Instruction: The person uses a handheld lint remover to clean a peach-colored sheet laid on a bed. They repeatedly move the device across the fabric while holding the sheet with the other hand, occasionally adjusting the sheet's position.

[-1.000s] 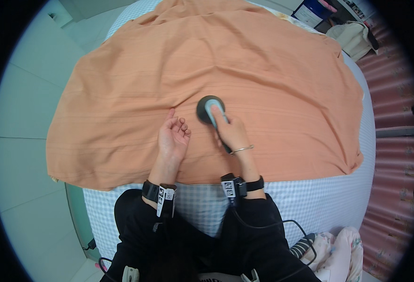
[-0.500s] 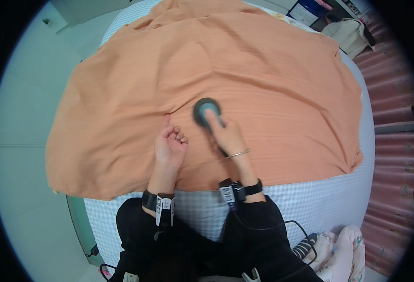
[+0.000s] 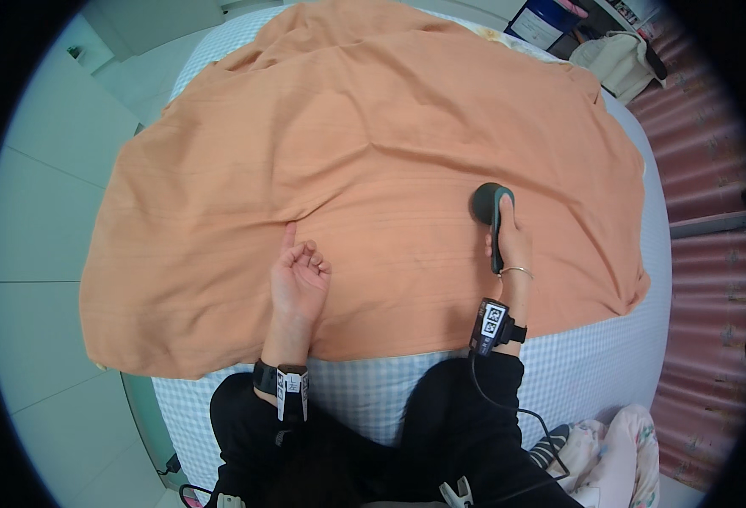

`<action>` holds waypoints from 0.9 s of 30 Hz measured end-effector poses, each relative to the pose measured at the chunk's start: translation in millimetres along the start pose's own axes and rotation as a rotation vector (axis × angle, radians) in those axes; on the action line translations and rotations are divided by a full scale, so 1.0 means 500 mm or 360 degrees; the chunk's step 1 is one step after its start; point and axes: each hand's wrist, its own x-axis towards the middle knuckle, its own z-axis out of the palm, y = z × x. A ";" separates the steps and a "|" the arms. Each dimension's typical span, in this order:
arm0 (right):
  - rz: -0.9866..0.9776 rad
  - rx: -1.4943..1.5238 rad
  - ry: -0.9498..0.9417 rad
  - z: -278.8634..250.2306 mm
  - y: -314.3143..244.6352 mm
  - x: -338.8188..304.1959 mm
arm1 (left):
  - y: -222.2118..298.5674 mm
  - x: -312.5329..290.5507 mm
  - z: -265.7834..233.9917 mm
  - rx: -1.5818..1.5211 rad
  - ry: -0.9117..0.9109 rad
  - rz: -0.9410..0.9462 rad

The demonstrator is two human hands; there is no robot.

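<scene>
A dark green fabric shaver (image 3: 493, 222) with a round head and slim handle is held in my right hand (image 3: 513, 241), fingers wrapped round the handle. It is turned on its side over the right part of an orange blanket (image 3: 390, 93), its head pointing left and away from me; I cannot tell whether it touches the cloth. To the left, my left hand (image 3: 299, 275) lies palm up on the blanket and holds nothing. Its index finger is stretched out to the end of a crease, while the other fingers curl loosely.
The blanket covers a bed with a blue checked sheet (image 3: 373, 385). Strapped devices sit on both wrists, and a black cable (image 3: 517, 411) runs from the right one. Floral cloth (image 3: 627, 457) lies at lower right. Pink curtains (image 3: 712, 339) hang along the right; a pale bag (image 3: 614, 63) stands far right.
My right hand has carried the fabric shaver to the right and turned it from head-down onto its side. My left hand has stayed almost in place.
</scene>
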 end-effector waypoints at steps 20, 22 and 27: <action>0.0018 -0.0027 -0.0553 0.167 -0.027 -0.054 | 0.006 0.008 -0.004 -0.0210 -0.0246 -0.0003; 0.0062 -0.0045 -0.0397 0.118 -0.024 -0.022 | 0.006 0.007 -0.003 -0.0203 -0.0232 -0.0019; -0.0029 0.0079 -0.0182 0.063 -0.021 0.000 | 0.005 0.006 -0.001 -0.0216 -0.0268 -0.0017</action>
